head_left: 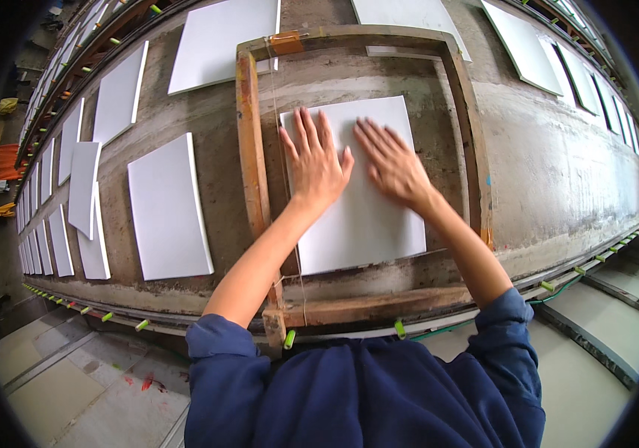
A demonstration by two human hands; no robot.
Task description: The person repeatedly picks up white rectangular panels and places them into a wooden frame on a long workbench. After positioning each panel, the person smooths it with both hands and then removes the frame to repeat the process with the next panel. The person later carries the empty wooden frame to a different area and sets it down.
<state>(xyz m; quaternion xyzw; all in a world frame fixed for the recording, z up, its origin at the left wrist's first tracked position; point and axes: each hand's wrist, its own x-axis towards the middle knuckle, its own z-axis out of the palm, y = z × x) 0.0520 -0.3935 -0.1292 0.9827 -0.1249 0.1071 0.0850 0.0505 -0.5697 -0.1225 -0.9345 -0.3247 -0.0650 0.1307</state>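
Both my hands lie flat on a white rectangular panel (364, 231) on the worktable. My left hand (315, 164) rests near its upper left part, fingers stretched out and thumb apart. On the upper right part is my right hand (398, 166), its fingers extended and slightly blurred. Around the panel stands a worn wooden frame (251, 142), open in the middle, with orange tape on its far left corner. A thin string runs down the frame's left side, along the panel's left edge. Neither hand grips anything.
More white panels lie on the long brown table (543, 164): one (170, 209) left of the frame, others beyond it and at the far right. Two overlap (83, 187) at the left. Green pegs (290, 339) line the near table edge. A green hose (558, 293) runs at the right.
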